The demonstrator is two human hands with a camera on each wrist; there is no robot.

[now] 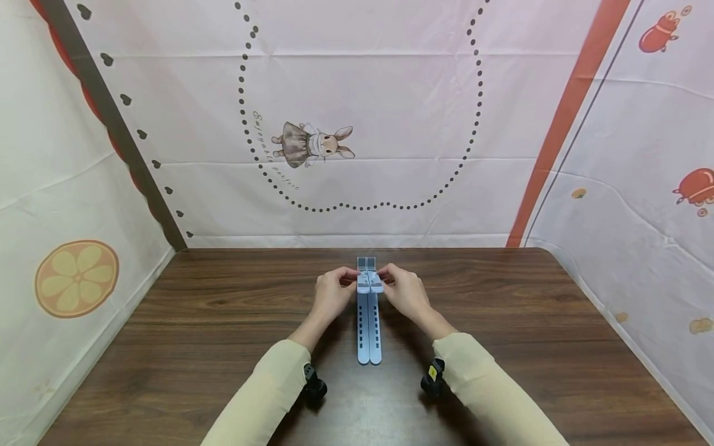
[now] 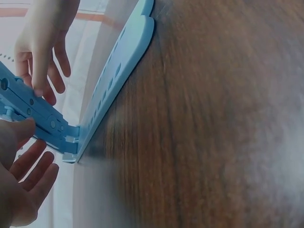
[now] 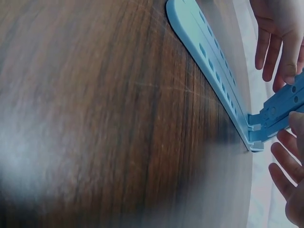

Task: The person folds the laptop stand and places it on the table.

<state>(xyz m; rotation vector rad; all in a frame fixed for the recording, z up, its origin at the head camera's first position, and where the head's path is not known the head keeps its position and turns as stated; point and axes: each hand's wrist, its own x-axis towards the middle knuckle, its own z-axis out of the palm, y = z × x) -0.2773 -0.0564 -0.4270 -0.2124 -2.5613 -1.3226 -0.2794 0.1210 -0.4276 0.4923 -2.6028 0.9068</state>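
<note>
A light-blue folding laptop stand [image 1: 369,328] lies on the table with its two slotted bars side by side, pointing toward me. Its hinged upper section [image 2: 40,114] is raised at an angle from the far end of the bars. On one side my left hand [image 1: 331,296] pinches this raised section between thumb and fingers. Opposite it, my right hand [image 1: 407,292] pinches the same section from the right. In the right wrist view, the hinge [image 3: 255,133] joins the raised part to the slotted bars, and the right thumb [image 3: 297,124] presses on the blue side.
The dark wood-grain table [image 1: 223,310] reaches back to a white printed cloth [image 1: 368,111], which also hangs along both sides. Small black wrist cameras, one on the left sleeve [image 1: 262,387] and one on the right sleeve [image 1: 496,390], stick out over the table.
</note>
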